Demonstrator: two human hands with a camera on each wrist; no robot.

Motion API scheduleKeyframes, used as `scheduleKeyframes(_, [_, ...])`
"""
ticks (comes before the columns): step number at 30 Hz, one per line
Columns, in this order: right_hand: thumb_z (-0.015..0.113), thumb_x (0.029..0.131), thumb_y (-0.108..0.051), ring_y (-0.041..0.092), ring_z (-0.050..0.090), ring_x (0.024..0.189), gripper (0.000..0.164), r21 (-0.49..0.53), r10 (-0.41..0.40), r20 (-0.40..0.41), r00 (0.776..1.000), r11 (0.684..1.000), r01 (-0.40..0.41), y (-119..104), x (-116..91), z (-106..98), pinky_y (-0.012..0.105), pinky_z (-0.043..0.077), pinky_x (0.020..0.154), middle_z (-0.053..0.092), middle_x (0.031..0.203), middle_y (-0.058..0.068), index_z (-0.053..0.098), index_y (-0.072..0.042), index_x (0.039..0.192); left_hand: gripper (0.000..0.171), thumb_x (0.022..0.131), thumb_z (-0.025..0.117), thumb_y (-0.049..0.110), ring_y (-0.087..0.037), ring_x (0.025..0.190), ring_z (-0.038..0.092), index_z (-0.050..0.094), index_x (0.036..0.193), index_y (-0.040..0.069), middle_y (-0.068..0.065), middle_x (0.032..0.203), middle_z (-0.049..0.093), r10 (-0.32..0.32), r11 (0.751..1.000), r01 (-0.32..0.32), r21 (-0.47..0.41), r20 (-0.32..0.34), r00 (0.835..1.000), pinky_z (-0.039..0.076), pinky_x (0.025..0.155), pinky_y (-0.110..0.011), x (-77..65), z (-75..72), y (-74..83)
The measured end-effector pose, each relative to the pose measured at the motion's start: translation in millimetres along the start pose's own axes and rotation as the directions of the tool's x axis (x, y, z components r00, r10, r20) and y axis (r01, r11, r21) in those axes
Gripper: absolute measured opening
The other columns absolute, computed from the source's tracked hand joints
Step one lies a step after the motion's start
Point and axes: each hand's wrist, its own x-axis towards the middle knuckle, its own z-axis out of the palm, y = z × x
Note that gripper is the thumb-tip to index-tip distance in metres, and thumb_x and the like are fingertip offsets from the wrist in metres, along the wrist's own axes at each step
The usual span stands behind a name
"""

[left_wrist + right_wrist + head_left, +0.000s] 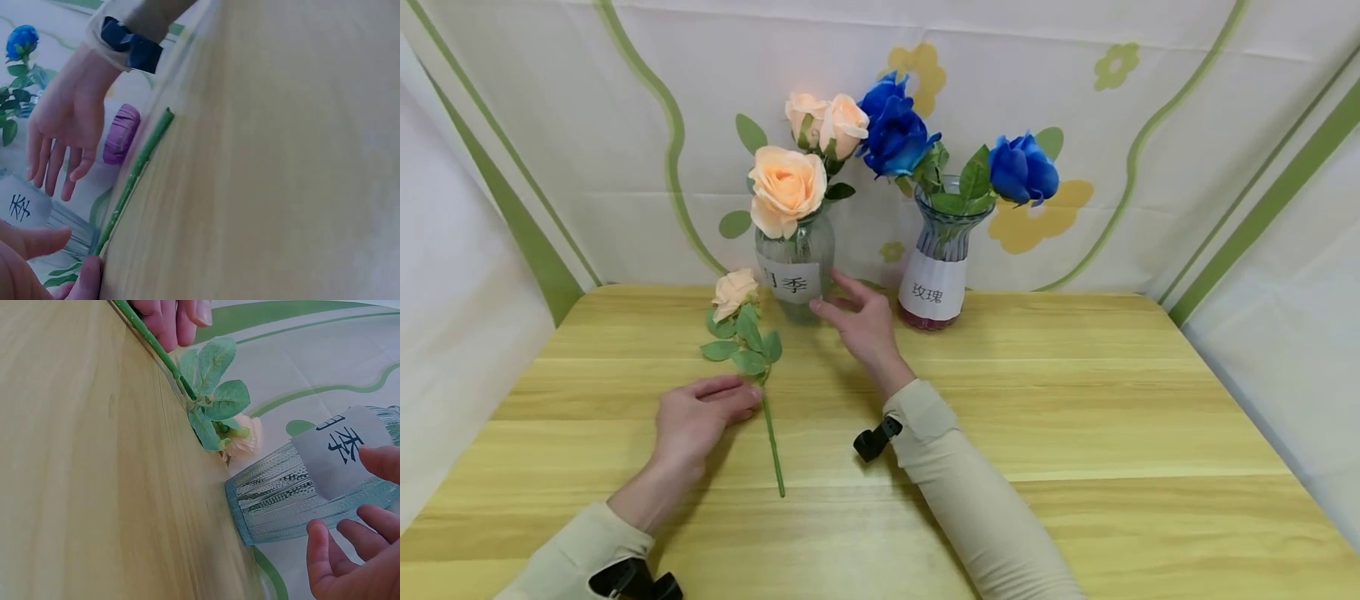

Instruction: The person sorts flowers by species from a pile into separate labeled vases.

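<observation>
A single peach rose (735, 293) with green leaves lies on the table, its bare stem (772, 442) pointing toward the front edge. My left hand (703, 417) rests beside it, fingertips right at the stem; in the left wrist view the thumb (47, 240) stands apart from the finger by the stem. Close to the right side of a clear ribbed glass vase (796, 250) is my right hand (865, 325), thumb and fingers spread. That vase bears a white label (344, 450) with dark characters and holds several peach roses (787, 190).
To the right stands a bluish fluted glass vase (951, 233) with a white label (932, 287) and a purplish base, holding blue roses (1022, 169). A white curtain (1157, 167) printed with green lines and flowers hangs behind the wooden table (1075, 400).
</observation>
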Motion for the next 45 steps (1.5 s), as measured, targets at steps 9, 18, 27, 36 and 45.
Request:
scheduleKeyframes(9, [0.084, 0.092, -0.023, 0.026, 0.065, 0.133, 0.064, 0.009, 0.024, -0.008, 1.000, 1.000, -0.024, -0.5, 0.8, -0.8, 0.046, 0.060, 0.102, 0.058, 0.158, 0.004, 0.059, -0.026, 0.152, 0.065, 0.082, 0.094, 0.035, -0.010, 0.102, 0.075, 0.070, 0.133, 0.001, -0.008, 0.110, 0.083, 0.109, 0.924, -0.099, 0.370, -0.007, 0.994, 0.051, 0.081, -0.012, 0.5, 7.4, 0.8])
scheduleKeyframes(18, [0.082, 0.094, -0.024, 0.026, 0.065, 0.133, 0.062, 0.014, 0.019, 0.002, 1.000, 1.000, -0.019, 0.1, -0.2, -1.2, 0.051, 0.059, 0.101, 0.057, 0.159, 0.007, 0.059, -0.025, 0.152, 0.060, 0.082, 0.093, 0.028, -0.032, 0.117, 0.073, 0.070, 0.130, 0.000, -0.011, 0.109, 0.083, 0.138, 0.893, -0.133, 0.429, 0.020, 0.990, 0.050, 0.109, -0.052, 1.5, 6.3, 2.9])
scheduleKeyframes(27, [0.083, 0.094, -0.025, 0.026, 0.064, 0.133, 0.062, 0.027, 0.033, 0.010, 0.999, 0.999, -0.033, 1.1, 1.2, -2.6, 0.056, 0.057, 0.104, 0.058, 0.157, 0.005, 0.061, -0.027, 0.151, 0.047, 0.085, 0.089, 0.023, -0.035, 0.114, 0.073, 0.073, 0.124, 0.002, -0.009, 0.104, 0.083, 0.159, 0.837, -0.159, 0.524, 0.045, 0.986, 0.055, 0.098, -0.046, 2.2, 6.0, 6.2])
scheduleKeyframes(36, [0.082, 0.094, -0.025, 0.026, 0.065, 0.132, 0.061, 0.028, 0.036, 0.014, 0.999, 0.999, -0.036, 0.3, 0.4, -3.0, 0.057, 0.057, 0.104, 0.059, 0.157, 0.003, 0.061, -0.026, 0.151, 0.046, 0.087, 0.086, 0.019, -0.014, 0.078, 0.077, 0.071, 0.124, -0.004, -0.012, 0.100, 0.082, 0.150, 0.851, -0.162, 0.500, 0.065, 0.987, 0.056, 0.071, -0.023, 5.0, 4.3, 8.1])
scheduleKeyframes(45, [0.081, 0.095, -0.024, 0.025, 0.066, 0.130, 0.059, 0.011, 0.030, 0.008, 1.000, 1.000, -0.030, 0.5, 0.5, -2.8, 0.048, 0.060, 0.097, 0.059, 0.156, 0.006, 0.061, -0.025, 0.151, 0.035, 0.086, 0.081, 0.016, -0.013, 0.066, 0.077, 0.076, 0.116, -0.001, -0.008, 0.086, 0.083, 0.097, 0.882, -0.112, 0.457, 0.056, 0.994, 0.060, 0.064, -0.026, 9.6, 4.3, 12.3])
